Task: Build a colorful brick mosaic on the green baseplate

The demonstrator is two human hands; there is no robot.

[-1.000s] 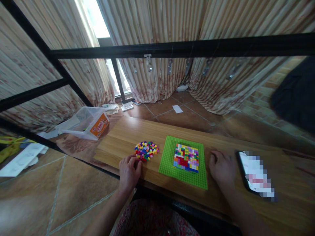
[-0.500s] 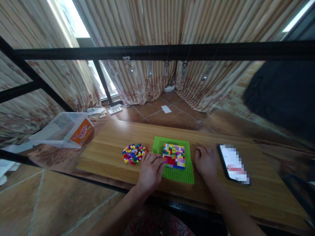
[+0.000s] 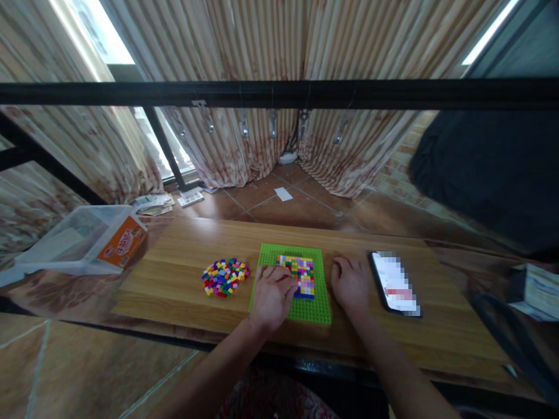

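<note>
In the centre of the frame, the green board (image 3: 320, 285) lies on the desk (image 3: 166, 256), and on it is a patch (image 3: 306, 273) of small coloured bricks. To the left of the board, apart from it, is a loose pile (image 3: 225, 277) of similar bricks. The phone (image 3: 393, 285) lies right of centre, near the right hand (image 3: 351, 285). At the left edge of the frame is a clear box (image 3: 123, 243) with an orange label. A black bar (image 3: 262, 94) crosses the whole upper part, in front of the curtains (image 3: 244, 46); a white sheet (image 3: 283, 194) lies on the floor beyond the desk.

The left hand (image 3: 271, 298) covers the left part of the patch and of the board. The phone's screen is blurred into squares, and the dark shape (image 3: 484, 174) at upper right is cut off by the frame.

The left hand is palm down over the patch, its fingers bent and its fingertips at the bricks; whether it pinches one, I cannot tell. The right hand rests on the desk, beside the board, with fingers curled inward; whether anything is inside, I cannot tell.
</note>
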